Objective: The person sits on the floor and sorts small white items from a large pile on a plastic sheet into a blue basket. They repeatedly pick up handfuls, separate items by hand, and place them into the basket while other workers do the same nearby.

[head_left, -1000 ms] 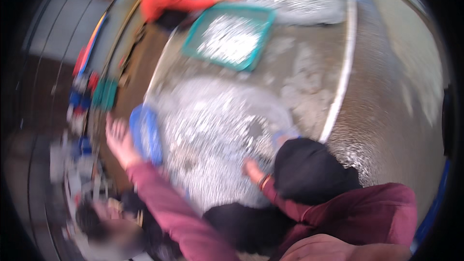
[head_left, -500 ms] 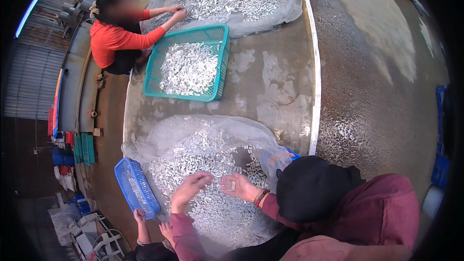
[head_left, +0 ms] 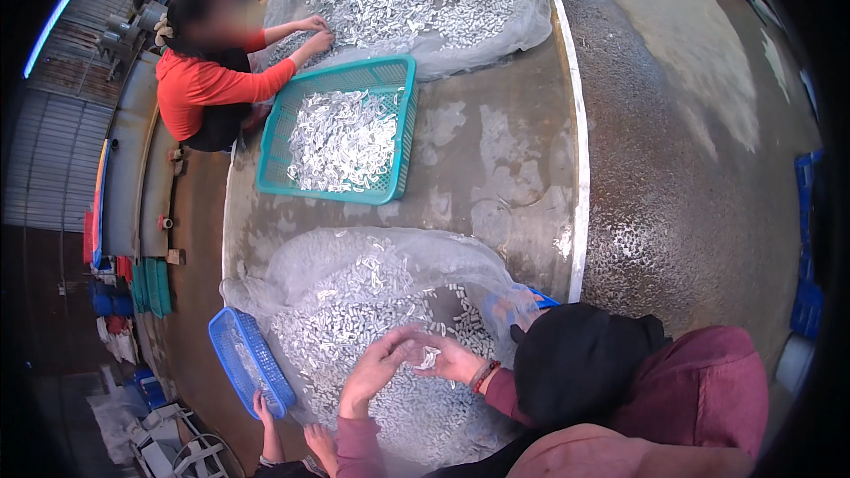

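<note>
Two hands over heap of small silvery fish (head_left: 354, 327) on clear plastic sheet (head_left: 301, 257), near desk's front edge; bare wet desk (head_left: 496, 159) open btwn this heap and teal basket (head_left: 341, 133). Left hand (head_left: 376, 367) raised, fingers curled, tips meeting right hand (head_left: 443, 358). Right palm up, fingers loosely cupped round a few fish. Blue basket (head_left: 248, 358) just left of heap, held by another person's hand (head_left: 263, 407) at lower edge. Person in orange top (head_left: 208, 88) at 2nd heap (head_left: 416, 0), far end. White desk rim (head_left: 580, 168) on right.
</note>
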{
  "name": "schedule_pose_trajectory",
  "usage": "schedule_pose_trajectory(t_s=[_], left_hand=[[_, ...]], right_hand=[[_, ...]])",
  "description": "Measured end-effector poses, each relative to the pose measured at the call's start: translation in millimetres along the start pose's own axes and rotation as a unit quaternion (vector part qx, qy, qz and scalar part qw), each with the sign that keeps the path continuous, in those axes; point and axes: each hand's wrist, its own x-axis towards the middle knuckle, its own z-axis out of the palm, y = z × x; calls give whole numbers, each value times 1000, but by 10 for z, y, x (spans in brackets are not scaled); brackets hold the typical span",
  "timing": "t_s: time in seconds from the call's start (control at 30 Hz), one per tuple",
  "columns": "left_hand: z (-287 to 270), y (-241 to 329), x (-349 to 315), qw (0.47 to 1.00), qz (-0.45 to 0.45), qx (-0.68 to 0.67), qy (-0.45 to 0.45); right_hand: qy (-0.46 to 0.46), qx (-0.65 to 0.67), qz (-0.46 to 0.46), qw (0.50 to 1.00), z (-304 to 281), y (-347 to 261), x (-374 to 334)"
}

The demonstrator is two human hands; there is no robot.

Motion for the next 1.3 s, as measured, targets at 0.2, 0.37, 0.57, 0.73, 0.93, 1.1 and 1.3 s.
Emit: schedule_pose_trajectory(t_s=[0.2, 0.37, 0.57, 0.73, 0.93, 1.1, 1.3], left_hand=[[124, 720, 71, 981, 133, -109, 94], [-788, 1019, -446, 885, 209, 0, 415], [-1630, 503, -1574, 691, 138, -313, 637], [-1578, 206, -1879, 719, 132, -236, 641], [-1622, 203, -1854, 729, 121, -240, 629], [-1662, 193, -1769, 751, 165, -266, 581], [-1636, 223, -1659, 721, 167, -267, 618]], right_hand=[[108, 30, 11, 994, -251, 90, 92], [78, 2, 58, 995, -267, 166, 107], [11, -54, 127, 990, -20, 307, -8], [-2, -44, 144, 989, -12, 513, -76], [7, -44, 129, 991, -32, 537, 9], [28, -9, 76, 997, -122, 395, 52], [116, 2, -30, 993, -275, 443, 208]])
